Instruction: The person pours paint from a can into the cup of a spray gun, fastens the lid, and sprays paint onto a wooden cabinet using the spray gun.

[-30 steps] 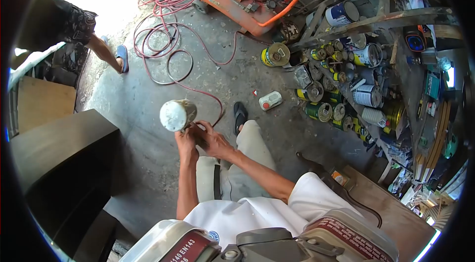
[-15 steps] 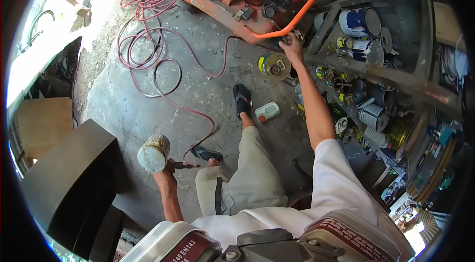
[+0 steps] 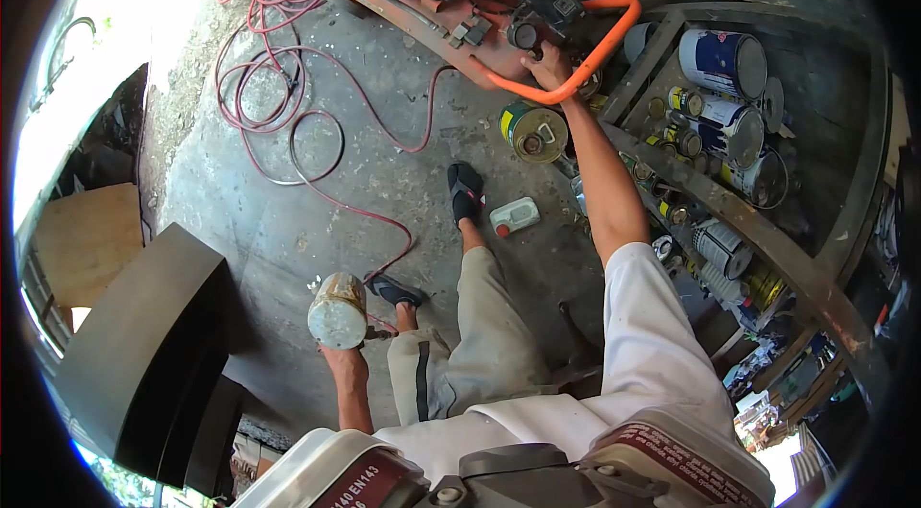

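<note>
A paint-stained metal cup (image 3: 338,311) with a pale lid is held up by my left hand (image 3: 343,362), which is wrapped round something just below it, joined to the red hose. My right arm reaches forward under the orange handle (image 3: 602,52) of the compressor (image 3: 413,4). At its end my right hand (image 3: 549,65) has its fingers round a dark round knob or gauge (image 3: 524,36) on the compressor. Part of that grip is hidden.
A red hose (image 3: 341,148) lies coiled on the floor. A yellow-green can (image 3: 534,133) and a white bottle (image 3: 515,217) stand or lie near my foot. A shelf frame (image 3: 729,206) with several cans is at right, a dark curved piece (image 3: 144,316) at left.
My right hand left the cup, reached to the compressor, and moved from beside the handle's end to the knob. The cup went left, then slightly right again. The other person has gone out of view.
</note>
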`<state>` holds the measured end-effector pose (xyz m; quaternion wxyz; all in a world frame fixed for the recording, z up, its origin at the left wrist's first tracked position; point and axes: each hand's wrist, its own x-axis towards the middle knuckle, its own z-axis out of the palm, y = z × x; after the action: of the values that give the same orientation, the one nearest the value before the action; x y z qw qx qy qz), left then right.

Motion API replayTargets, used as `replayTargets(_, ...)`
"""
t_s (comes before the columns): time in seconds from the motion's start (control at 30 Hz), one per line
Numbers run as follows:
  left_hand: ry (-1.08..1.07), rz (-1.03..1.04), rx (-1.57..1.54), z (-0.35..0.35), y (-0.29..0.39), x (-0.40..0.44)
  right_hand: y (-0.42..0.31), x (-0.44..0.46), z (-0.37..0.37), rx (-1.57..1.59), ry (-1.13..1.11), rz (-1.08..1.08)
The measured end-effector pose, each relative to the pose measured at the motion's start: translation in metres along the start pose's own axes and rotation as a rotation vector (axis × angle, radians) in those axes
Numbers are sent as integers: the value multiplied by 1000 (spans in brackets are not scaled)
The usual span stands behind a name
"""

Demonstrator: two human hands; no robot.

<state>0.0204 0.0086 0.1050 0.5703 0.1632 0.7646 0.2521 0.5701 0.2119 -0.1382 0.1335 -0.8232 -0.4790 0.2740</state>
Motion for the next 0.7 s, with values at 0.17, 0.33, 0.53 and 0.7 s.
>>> replayTargets(0.17, -23, 15, 94, 3, 0, -3, 1, -8, 2, -34, 115, -64)
replayTargets(0.33, 11, 8, 117, 19, 12, -14, 8, -36, 2, 996, 311, 228)
replayTargets(0.53, 42, -13, 95, 20, 2, -15, -41, -51, -52, 1618, -44, 174)
replayTargets(0.7, 31, 6, 104, 29, 12, -30, -22, -104, -37, 1388, 91, 549)
